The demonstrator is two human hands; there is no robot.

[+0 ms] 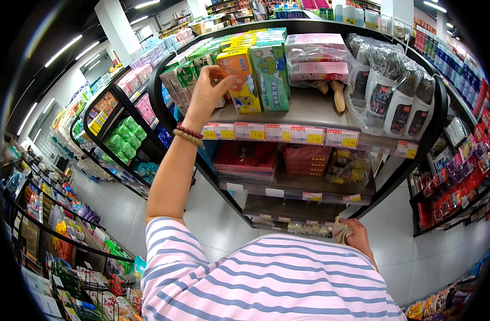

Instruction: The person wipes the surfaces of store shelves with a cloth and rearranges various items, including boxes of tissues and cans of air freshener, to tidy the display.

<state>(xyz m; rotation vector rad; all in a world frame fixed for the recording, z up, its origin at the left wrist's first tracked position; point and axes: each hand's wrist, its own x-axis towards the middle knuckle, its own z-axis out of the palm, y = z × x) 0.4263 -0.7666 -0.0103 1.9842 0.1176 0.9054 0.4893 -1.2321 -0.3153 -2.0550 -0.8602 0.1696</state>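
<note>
My left hand [209, 85] is raised to the top shelf, its thumb and bent index finger at the left front edge of an orange and yellow carton [240, 82]. The other fingertips are hidden, so a grip on the carton is not certain. Right beside that carton stands a green toothpaste carton [270, 76] with cartoon figures. Green and white cartons [176, 90] stand left of my hand. Low by my right side, my right hand [358, 236] holds a crumpled beige cloth [342, 230].
Plastic-wrapped pink boxes [318, 71] and wrapped dark-capped bottles [401, 106] share the top shelf [309, 106]. A wooden handle [338, 97] points forward near the price tags [307, 135]. Red packages [245, 158] lie below. Stocked racks [453, 168] flank the tiled floor [212, 212].
</note>
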